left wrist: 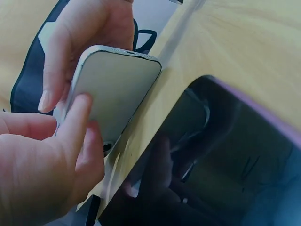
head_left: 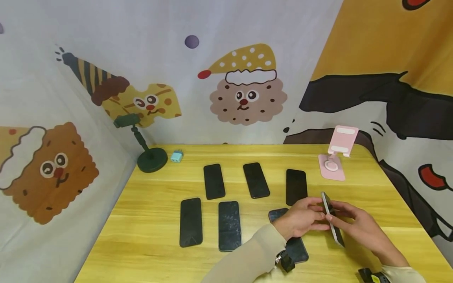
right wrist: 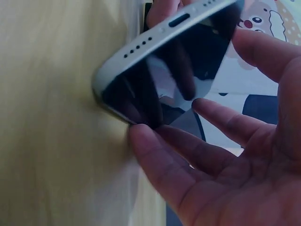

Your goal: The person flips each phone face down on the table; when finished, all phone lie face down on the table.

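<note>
A silver-edged smartphone (head_left: 332, 226) is tilted up on its side between both hands, above the right part of the table. My left hand (head_left: 303, 218) holds it from the left, fingers against its pale face, as the left wrist view shows. From the other side my right hand (head_left: 362, 230) grips the phone's edges, with its dark glossy face (right wrist: 207, 52) toward the palm. The charging port shows in both wrist views. Beneath my left wrist lies another dark smartphone (head_left: 296, 249), partly hidden. Just beyond the left hand is a black smartphone (head_left: 296, 186).
More phones lie flat on the wooden table (head_left: 141, 236), among them a black one (head_left: 191, 222) and a smudged one (head_left: 229, 226). At the back stand a green phone stand (head_left: 152, 159), a light-blue charger plug (head_left: 176, 156) and a pink phone stand (head_left: 331, 165). Printed cloth hangs behind.
</note>
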Demonstrator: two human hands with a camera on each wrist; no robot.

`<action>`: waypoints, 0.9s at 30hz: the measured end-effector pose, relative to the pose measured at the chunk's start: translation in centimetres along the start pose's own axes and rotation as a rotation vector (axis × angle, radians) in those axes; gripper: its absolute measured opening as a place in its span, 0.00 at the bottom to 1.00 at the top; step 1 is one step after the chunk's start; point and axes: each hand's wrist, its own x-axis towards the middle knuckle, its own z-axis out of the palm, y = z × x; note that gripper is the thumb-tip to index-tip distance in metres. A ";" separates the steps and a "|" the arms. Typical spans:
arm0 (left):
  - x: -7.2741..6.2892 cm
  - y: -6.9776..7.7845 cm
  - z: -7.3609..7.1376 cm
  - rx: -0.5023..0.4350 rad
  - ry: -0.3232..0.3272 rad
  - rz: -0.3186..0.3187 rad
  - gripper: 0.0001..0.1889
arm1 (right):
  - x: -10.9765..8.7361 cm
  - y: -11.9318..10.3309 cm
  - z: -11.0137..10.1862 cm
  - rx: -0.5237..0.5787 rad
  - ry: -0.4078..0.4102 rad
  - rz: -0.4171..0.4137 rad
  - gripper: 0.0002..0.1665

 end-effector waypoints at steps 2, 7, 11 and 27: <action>0.1 0.0 0.1 -0.001 -0.010 -0.008 0.28 | 0.0 -0.2 0.1 0.033 -0.004 -0.014 0.44; 0.1 -0.2 0.3 0.005 -0.015 -0.020 0.29 | -0.2 -0.6 0.0 0.100 -0.010 -0.006 0.43; 0.0 -0.2 0.4 0.022 -0.026 -0.030 0.30 | -0.3 -0.8 -0.3 0.065 0.014 -0.019 0.40; -0.6 -0.2 0.6 0.223 0.174 0.036 0.22 | -0.5 -0.5 -1.5 0.066 0.102 0.048 0.34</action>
